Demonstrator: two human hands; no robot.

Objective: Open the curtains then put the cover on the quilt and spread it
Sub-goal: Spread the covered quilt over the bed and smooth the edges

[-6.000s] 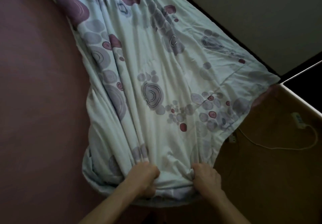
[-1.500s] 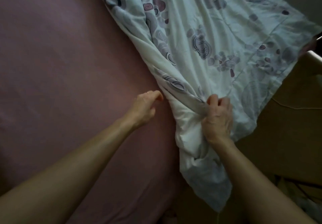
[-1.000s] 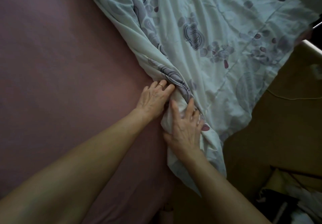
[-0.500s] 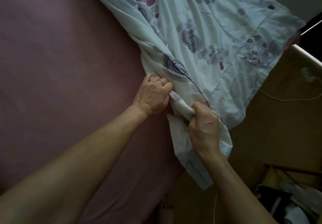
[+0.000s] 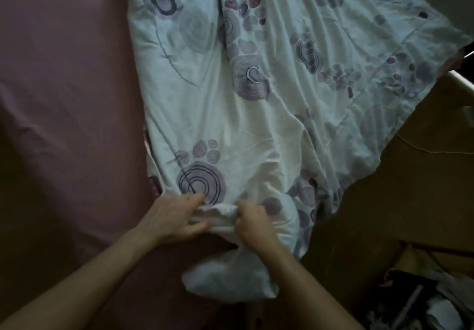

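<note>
Both hands point(image 5: 213, 218) bunching soft, crumpled cover point(image 5: 246, 114), seemingly cotton, circle-printed

I see the cover point(image 5: 256, 114) lying on the bed point(image 5: 64, 99), toward its right side, its right part hanging over the floor point(image 5: 410, 188), my left hand point(image 5: 174, 218) and right hand point(image 5: 252, 223) side by side at its near edge, clutter point(image 5: 423, 299) at the lower right.

One head view only, worn on you, aimed forward and steeply down from the bed's point(image 5: 64, 99) near edge. Close range: your forearms enter from the frame bottom. Bed fills left and centre; floor point(image 5: 400, 201) past its right edge.
</note>
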